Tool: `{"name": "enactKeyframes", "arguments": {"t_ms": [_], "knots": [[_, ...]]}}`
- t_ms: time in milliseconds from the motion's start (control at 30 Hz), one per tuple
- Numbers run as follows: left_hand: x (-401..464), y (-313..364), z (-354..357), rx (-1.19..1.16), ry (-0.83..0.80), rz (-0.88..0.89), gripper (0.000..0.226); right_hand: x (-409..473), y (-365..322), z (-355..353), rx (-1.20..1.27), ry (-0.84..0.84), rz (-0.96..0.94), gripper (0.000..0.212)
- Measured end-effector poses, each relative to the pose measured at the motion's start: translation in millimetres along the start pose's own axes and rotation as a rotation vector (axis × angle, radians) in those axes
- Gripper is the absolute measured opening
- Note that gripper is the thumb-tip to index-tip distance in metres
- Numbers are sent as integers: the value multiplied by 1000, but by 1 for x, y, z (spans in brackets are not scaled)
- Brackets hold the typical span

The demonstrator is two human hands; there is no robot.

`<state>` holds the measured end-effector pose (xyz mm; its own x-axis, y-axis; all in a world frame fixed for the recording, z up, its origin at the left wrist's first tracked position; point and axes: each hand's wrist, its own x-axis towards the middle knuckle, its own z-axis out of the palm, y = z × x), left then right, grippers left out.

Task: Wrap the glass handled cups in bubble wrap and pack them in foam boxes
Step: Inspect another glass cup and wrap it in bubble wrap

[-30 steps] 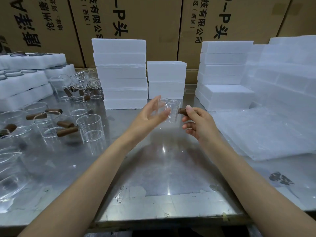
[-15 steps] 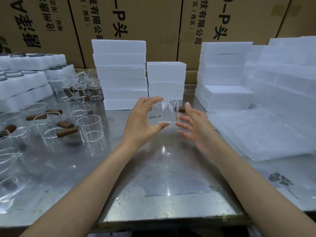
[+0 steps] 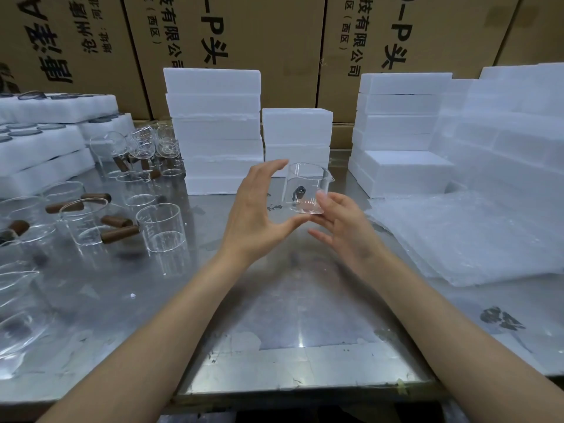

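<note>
Glass cup (image 3: 308, 190) held upright above mid-table, rim uppermost, pour lip toward the right, dark handle end seen through the clear wall on the far side. Left hand (image 3: 259, 213) spread in a wide C, forefinger arched over near the rim, thumb tip under the base edge; contact at the rim not certain. Right hand (image 3: 345, 227) beside and below the base, fingers nearly straight, fingertips (image 3: 323, 198) against the lower wall; no closed grasp visible. Steel table (image 3: 274, 315) bare beneath and in front of both forearms, down to the near edge, where a worn lip runs across the frame. Left margin taken up by loose glass cups with brown handles (image 3: 158, 230), the nearest just beside the left forearm's line. Further left, low foam trays (image 3: 45, 154) stacked near the table's side. Right margin covered by a stack of bubble wrap sheets (image 3: 476, 239), its near left corner close to the right wrist. Rear boundary formed by three stacks of white foam boxes (image 3: 213, 129), with narrow gaps between stacks; a larger foam pile (image 3: 512, 132) at far right. Cardboard cartons (image 3: 244, 41) behind, closing off the back.
</note>
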<state>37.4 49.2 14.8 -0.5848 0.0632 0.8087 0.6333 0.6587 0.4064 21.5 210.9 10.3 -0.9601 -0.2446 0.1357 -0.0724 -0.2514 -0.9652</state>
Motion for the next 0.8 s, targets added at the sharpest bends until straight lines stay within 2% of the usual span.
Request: {"name": "enactKeyframes", "arguments": {"t_ms": [133, 267, 400, 533, 700, 800], "knots": [[1, 0, -2, -33, 4, -48, 63, -2, -3, -1, 42, -53, 30, 48], [1, 1, -3, -73, 1, -61, 68, -4, -5, -2, 96, -108, 77, 44], [1, 0, -3, -41, -35, -65, 63, -4, -6, -3, 122, -146, 115, 47], [1, 1, -3, 51, 20, -13, 59, -2, -5, -3, 43, -112, 105, 45], [-1, 2, -2, 141, 36, 63, 57, -2, 1, 4, -124, -5, 29, 58], [-2, 3, -1, 165, 2, 94, 60, -2, 4, 5, -143, 32, 22, 67]]}}
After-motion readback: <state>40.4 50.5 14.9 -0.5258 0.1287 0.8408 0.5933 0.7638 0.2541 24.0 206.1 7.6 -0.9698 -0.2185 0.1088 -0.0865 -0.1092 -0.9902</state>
